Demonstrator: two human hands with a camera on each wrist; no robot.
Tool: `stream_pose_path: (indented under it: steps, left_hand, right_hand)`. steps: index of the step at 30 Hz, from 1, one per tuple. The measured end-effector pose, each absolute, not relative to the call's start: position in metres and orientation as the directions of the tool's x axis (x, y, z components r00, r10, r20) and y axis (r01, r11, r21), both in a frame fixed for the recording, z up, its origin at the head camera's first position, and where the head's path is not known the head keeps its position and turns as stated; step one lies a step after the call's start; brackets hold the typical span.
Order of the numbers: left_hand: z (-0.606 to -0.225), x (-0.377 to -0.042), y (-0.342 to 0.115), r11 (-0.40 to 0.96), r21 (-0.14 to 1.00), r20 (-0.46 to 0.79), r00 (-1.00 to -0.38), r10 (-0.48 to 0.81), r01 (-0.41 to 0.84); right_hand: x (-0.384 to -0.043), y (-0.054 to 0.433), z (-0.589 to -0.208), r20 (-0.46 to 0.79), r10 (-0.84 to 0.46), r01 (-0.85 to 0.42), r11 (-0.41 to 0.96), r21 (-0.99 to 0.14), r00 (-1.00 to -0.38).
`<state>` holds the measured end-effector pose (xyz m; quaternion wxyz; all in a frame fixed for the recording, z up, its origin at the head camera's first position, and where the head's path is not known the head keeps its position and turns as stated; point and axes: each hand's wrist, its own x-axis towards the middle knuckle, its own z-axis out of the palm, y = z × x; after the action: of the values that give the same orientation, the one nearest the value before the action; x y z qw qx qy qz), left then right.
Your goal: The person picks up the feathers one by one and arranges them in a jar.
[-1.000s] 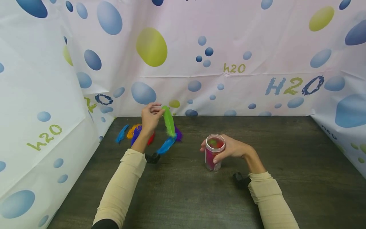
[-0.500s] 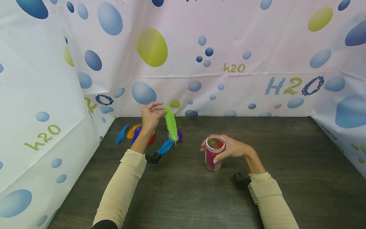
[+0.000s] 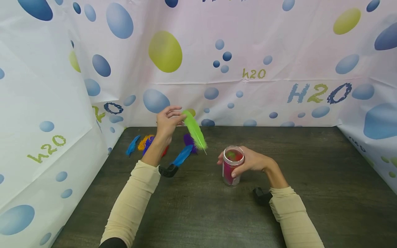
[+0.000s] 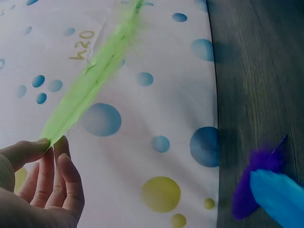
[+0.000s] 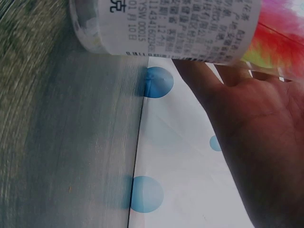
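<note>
My left hand (image 3: 166, 122) pinches a bright green feather (image 3: 194, 131) by its tip between thumb and fingertips. The feather slants down to the right in the air, its quill end lowest. In the left wrist view the thumb and fingers (image 4: 45, 185) meet on the green feather (image 4: 90, 85). My right hand (image 3: 252, 159) grips a clear open-topped jar (image 3: 231, 172) that stands upright on the table. Red and green colours show inside it. The right wrist view shows a white printed label on the jar (image 5: 175, 28), with red and yellow-green feather (image 5: 275, 42) through the wall.
Below the left hand a blue feather (image 3: 183, 155) and a purple feather (image 3: 188, 140) lie on the dark table (image 3: 204, 213). Further left lie another blue feather (image 3: 132, 145), an orange feather (image 3: 143, 142) and more purple and red ones, partly behind the forearm. A patterned sheet (image 3: 198, 48) rises behind.
My left hand has moved slightly up and right with the green feather, which now tilts further toward the jar. More of the purple feather shows. The right hand and jar have stayed put.
</note>
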<state>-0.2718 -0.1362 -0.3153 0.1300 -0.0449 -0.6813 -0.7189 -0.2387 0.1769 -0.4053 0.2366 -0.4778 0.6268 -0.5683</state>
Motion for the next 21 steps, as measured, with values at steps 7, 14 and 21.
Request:
stream_pose_path:
  steps: [7,14,21]
  left_hand:
    - [-0.31,-0.268,-0.131,-0.084,0.965,0.237,-0.963,-0.131,0.249]
    - [-0.309,-0.267,-0.129,-0.138,0.952,0.254,-0.957,-0.137,0.273]
    - [-0.307,-0.262,-0.122,-0.182,0.94,0.268,-0.954,-0.132,0.289]
  right_hand:
    - [-0.24,0.177,-0.408,0.258,-0.868,-0.341,-0.111,-0.934,-0.424]
    - [-0.239,0.177,-0.406,0.239,-0.867,-0.322,-0.098,-0.942,-0.437]
    - [-0.238,0.177,-0.406,0.245,-0.866,-0.327,-0.101,-0.94,-0.437]
